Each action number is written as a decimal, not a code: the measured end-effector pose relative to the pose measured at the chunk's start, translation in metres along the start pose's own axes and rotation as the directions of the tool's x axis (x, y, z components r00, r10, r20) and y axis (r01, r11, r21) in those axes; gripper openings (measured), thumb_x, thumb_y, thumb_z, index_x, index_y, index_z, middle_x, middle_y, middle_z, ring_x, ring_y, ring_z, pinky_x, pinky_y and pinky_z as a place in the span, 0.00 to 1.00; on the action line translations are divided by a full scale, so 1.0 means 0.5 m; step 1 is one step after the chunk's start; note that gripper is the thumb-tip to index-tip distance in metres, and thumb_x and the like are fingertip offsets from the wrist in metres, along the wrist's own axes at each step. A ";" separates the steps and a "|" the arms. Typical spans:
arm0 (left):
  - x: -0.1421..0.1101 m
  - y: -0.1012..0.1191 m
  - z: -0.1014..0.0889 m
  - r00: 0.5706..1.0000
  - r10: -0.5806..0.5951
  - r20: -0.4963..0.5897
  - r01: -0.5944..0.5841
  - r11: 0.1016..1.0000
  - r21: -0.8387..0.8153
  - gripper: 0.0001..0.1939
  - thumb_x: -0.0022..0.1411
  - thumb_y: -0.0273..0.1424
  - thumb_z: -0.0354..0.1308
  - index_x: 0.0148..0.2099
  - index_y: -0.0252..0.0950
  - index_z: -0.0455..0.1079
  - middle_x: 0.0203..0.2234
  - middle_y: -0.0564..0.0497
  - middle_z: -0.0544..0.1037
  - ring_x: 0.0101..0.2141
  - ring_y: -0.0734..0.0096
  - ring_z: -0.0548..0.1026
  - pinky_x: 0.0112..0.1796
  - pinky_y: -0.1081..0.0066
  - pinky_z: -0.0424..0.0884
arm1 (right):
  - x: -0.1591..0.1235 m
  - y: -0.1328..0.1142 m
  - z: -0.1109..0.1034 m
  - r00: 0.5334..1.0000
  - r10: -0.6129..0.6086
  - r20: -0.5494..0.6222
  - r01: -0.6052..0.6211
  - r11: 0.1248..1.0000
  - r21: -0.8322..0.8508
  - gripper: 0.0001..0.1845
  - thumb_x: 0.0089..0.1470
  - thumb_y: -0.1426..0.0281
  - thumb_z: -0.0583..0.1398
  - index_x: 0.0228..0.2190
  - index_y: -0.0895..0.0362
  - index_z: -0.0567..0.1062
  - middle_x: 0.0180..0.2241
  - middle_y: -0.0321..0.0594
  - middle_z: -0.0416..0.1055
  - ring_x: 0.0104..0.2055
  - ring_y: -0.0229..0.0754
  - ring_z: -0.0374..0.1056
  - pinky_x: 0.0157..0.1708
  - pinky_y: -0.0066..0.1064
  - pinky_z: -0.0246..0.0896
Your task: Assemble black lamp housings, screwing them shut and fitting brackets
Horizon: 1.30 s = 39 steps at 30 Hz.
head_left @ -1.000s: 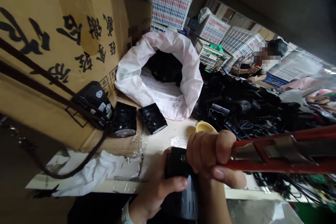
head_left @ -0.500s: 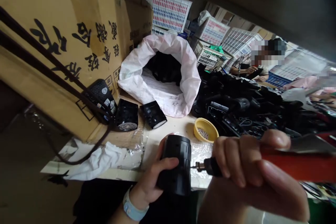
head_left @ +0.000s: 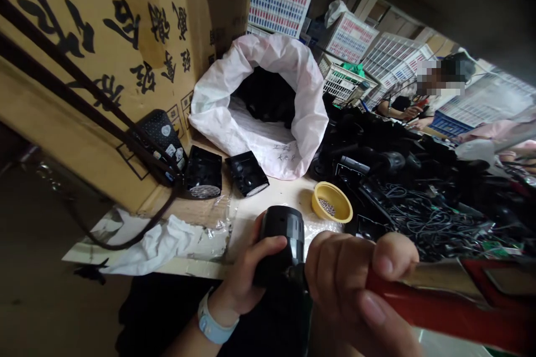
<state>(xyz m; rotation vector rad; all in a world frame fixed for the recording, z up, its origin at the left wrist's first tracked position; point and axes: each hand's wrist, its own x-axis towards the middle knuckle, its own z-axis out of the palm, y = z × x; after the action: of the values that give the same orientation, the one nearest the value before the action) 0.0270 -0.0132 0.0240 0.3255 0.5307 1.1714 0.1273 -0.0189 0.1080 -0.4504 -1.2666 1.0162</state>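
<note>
My left hand [head_left: 245, 273] is shut around a black ribbed plastic housing [head_left: 282, 234], with the thumb across its side. My right hand [head_left: 347, 284] grips a red-handled screwdriver [head_left: 435, 298] that has a metal band along the handle. The tool's front end meets the lower end of the housing, and the tip is hidden there by my fingers. A pale wristband [head_left: 215, 321] circles my left wrist.
A white woven sack [head_left: 218, 111] holds black parts. Beside it stand a printed cardboard box [head_left: 96, 67], black housings [head_left: 247, 173] and a yellow bowl [head_left: 333, 203] of small steel balls. A heap of black parts and cables [head_left: 427, 217] lies right. A co-worker [head_left: 402, 109] sits among crates beyond.
The housing now stands more upright in my left hand. My right hand has brought the screwdriver's front end to the housing's lower end, and the handle has shifted lower right.
</note>
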 end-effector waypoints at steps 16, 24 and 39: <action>0.006 -0.015 -0.028 0.988 0.149 -0.036 -0.140 0.973 0.182 0.09 0.42 0.32 0.76 0.27 0.37 0.79 0.43 0.46 0.78 0.52 0.48 0.70 0.51 0.65 0.68 | 0.055 0.056 0.006 0.939 -0.130 0.317 0.013 0.938 0.346 0.14 0.46 0.76 0.56 0.24 0.52 0.53 0.14 0.21 0.50 0.09 0.26 0.47 0.11 0.17 0.54; 0.010 -0.021 -0.033 0.989 0.134 -0.064 -0.123 0.981 0.149 0.14 0.37 0.36 0.77 0.26 0.36 0.78 0.38 0.48 0.79 0.46 0.56 0.73 0.48 0.67 0.70 | 0.063 0.054 -0.008 0.906 -0.180 0.383 0.006 0.911 0.413 0.14 0.47 0.79 0.55 0.36 0.52 0.66 0.17 0.23 0.53 0.10 0.27 0.49 0.12 0.19 0.56; -0.008 -0.010 -0.043 0.992 -0.117 0.053 0.122 0.987 -0.107 0.43 0.40 0.29 0.67 0.62 0.41 0.66 0.38 0.49 0.81 0.39 0.53 0.78 0.39 0.61 0.75 | 0.088 0.014 -0.058 0.901 -0.175 -0.398 0.201 0.979 0.023 0.12 0.47 0.78 0.57 0.36 0.54 0.71 0.15 0.25 0.58 0.13 0.31 0.53 0.17 0.24 0.57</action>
<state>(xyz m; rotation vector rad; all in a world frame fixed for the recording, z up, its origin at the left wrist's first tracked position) 0.0181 -0.0193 0.0045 0.2224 0.4369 1.0694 0.1501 0.0281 0.1190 -0.4477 -0.8925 0.7520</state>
